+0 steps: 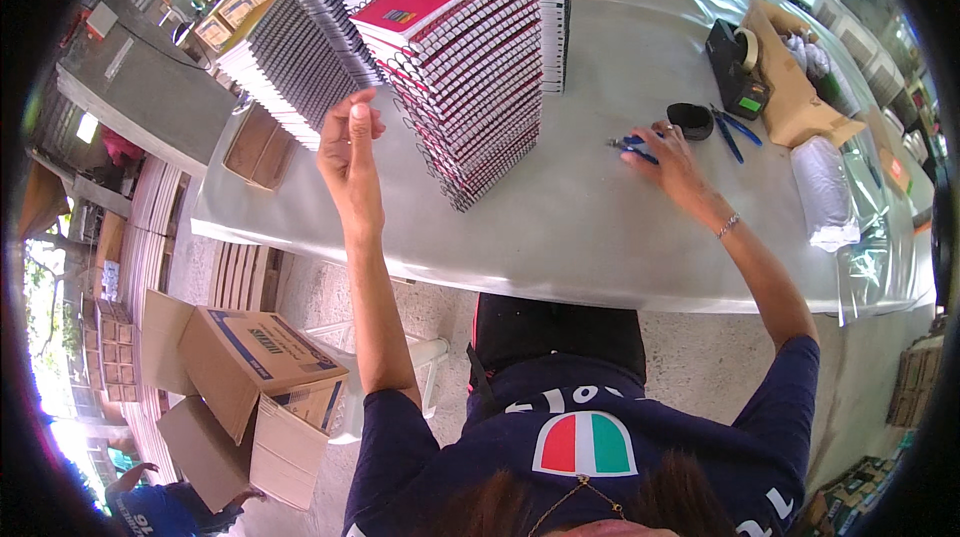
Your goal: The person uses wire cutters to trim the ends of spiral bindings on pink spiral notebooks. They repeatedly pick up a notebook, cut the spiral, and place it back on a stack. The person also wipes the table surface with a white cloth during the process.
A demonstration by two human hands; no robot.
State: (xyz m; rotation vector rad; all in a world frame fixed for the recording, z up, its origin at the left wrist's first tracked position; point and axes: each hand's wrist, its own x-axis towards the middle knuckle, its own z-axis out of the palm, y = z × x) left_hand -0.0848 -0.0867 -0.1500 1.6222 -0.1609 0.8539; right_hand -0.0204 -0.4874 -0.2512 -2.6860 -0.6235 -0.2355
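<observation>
A tall stack of spiral notebooks (470,87) with red covers stands on the table in front of me, wire coils facing my side. Just left of it, my left hand (352,152) is raised, thumb and curled fingers drawn together; anything between them is too small or hidden to make out. My right hand (672,159) rests low over the table, its fingers around small blue-handled pliers (632,145) whose metal tip points left. Another pair of blue-handled pliers (733,132) lies to the right, beside a round black container (690,120).
More spiral notebook stacks (300,57) stand behind and left. At right are a black tape dispenser (738,67), an open cardboard box (800,87) and a plastic-wrapped roll (825,192). An open carton (255,377) sits below left; another person (165,507) is beyond it.
</observation>
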